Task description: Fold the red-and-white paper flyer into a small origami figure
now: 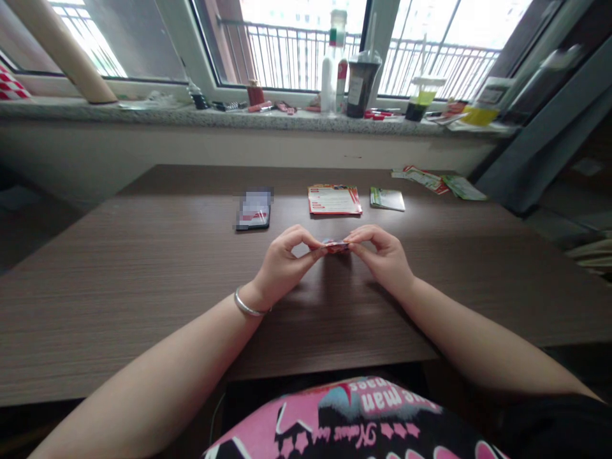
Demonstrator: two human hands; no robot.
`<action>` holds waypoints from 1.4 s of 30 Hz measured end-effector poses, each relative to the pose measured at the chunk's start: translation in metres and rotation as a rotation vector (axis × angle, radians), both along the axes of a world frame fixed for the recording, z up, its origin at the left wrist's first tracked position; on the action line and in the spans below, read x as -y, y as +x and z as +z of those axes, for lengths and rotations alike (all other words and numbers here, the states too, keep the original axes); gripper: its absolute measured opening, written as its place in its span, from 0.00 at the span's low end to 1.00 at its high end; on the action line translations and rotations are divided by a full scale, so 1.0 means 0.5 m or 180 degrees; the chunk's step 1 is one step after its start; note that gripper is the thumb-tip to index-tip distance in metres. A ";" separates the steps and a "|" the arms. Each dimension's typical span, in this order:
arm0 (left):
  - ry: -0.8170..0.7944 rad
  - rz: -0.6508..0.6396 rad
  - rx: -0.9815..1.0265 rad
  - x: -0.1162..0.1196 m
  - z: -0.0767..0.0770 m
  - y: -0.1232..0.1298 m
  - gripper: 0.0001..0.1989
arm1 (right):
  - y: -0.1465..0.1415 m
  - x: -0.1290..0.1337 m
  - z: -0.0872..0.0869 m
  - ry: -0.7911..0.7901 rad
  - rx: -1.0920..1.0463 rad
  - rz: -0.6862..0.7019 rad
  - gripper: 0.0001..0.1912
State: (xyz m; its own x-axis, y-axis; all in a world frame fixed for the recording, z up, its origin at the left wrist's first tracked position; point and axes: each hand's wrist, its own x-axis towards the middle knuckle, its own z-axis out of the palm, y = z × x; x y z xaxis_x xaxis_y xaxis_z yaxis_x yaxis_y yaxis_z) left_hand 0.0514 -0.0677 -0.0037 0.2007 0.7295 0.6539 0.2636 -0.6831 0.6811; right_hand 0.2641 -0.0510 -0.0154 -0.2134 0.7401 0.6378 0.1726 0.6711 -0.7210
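Between both hands, above the table, is a small shiny packet (336, 246) with red and blue colours, seen nearly edge-on. My left hand (289, 258), with a silver bangle at the wrist, pinches its left end between thumb and fingers. On the other side my right hand (380, 252) pinches the right end. Just beyond the hands lies a stack of red-bordered printed cards (335, 199). To its right is a smaller pile of green and white cards (387, 199). A phone (254, 209) with a partly blurred screen lies left of the stacks.
Torn-looking green and red wrappers (425, 180) lie at the table's far right corner. Behind the brown table (143, 268) runs a stone windowsill (287, 120) holding bottles, a dark drink cup (362, 83) with a straw and several small items. A grey curtain (535, 121) hangs at right.
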 end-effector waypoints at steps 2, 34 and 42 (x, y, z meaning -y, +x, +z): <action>0.0077 0.0004 -0.0052 -0.001 0.000 0.000 0.05 | 0.001 0.000 0.000 -0.0019 0.0084 -0.0025 0.01; 0.0907 0.0379 -0.1104 -0.008 -0.008 0.004 0.08 | -0.003 0.009 0.016 0.1075 0.1094 -0.0335 0.02; 0.1135 0.0416 -0.1532 -0.006 -0.007 0.004 0.05 | -0.007 0.015 0.020 0.1121 0.1246 -0.0344 0.04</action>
State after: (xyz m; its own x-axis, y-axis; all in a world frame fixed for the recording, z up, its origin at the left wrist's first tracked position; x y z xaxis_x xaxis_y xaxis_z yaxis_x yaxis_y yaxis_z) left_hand 0.0533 -0.0645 -0.0073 0.4580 0.5210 0.7203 0.5818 -0.7883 0.2002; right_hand 0.2605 -0.0587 -0.0055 -0.4195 0.5265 0.7394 0.4650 0.8243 -0.3231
